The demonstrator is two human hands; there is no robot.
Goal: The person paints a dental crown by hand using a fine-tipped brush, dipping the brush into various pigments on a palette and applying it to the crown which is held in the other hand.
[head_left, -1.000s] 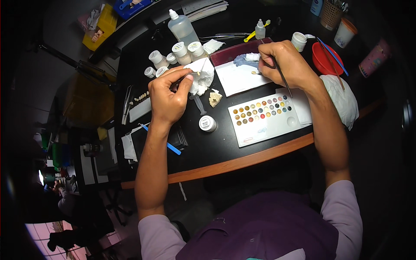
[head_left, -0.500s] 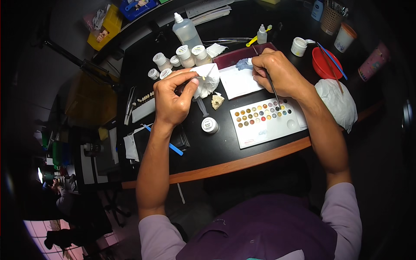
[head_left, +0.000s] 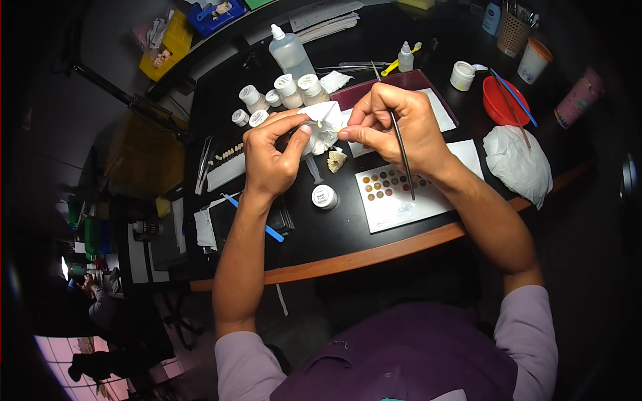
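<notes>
My left hand is closed in a pinch on a slim metal holder, perhaps tweezers, its shape mostly hidden by the fingers. A tiny yellowish tooth-shaped piece shows at its tip, in front of crumpled white tissue. My right hand keeps a thin dark brush between its fingers, slanting down over the paint palette. Thumb and forefinger of that hand meet close to the tooth piece; whether they pinch something small I cannot make out. The white palette carries rows of coloured round wells, partly covered by my right forearm.
Several white-lidded jars and a clear bottle stand behind my left hand. Nearer are a small jar and a cream dental model. To the right sit a red bowl and a white tissue bundle.
My right hand has moved left and up from the palette towards my left hand, bringing the brush along. Thumb and forefinger now reach near the tooth piece. My left hand has barely shifted.
</notes>
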